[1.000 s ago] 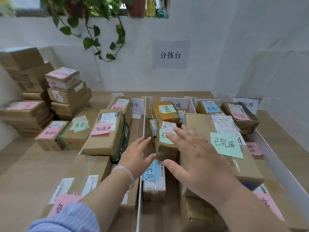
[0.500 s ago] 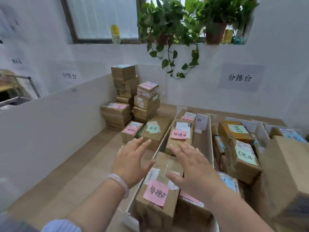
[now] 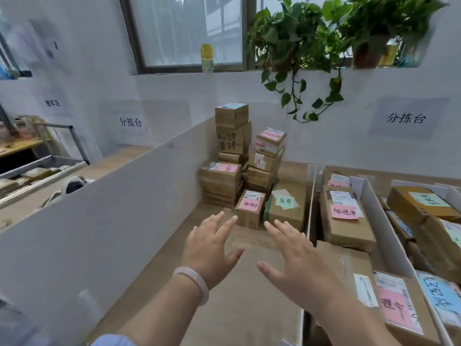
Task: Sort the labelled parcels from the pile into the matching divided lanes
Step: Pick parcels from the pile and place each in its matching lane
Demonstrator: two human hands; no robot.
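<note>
Hands, two, both empty. Left hand [image 3: 212,248] and right hand [image 3: 296,260] were held palm-down above the tabletop [image 3: 164,258], fingers straight and spread, gripping nothing, pointing toward twelve o'clock.

Pile [image 3: 233,156]: stacked cartons at twelve o'clock, against the back wall, well apart from the fingertips.

Pink-labelled box [image 3: 250,208]: small carton at the pile's near edge, at twelve o'clock from the gap between the hands and just beside both sets of fingertips (contact could not be made out). Its long axis ran roughly twelve-to-six, so its two long flanks faced nine and three. The left fingertips were marginally the nearer.

Green-labelled parcel [image 3: 287,204]: just beside the pink-labelled box on its three o'clock side, at about one o'clock from the right hand, which was the nearer to it.

Lanes: at three o'clock, past the white divider [image 3: 310,221]. The first lane held a carton with a pink note [image 3: 345,216].

Judgement: the pink-labelled box appeared the likely next pick, with one palm on each long flank. It would then be carried toward three o'clock, over the divider, into the lane holding pink notes.
</note>
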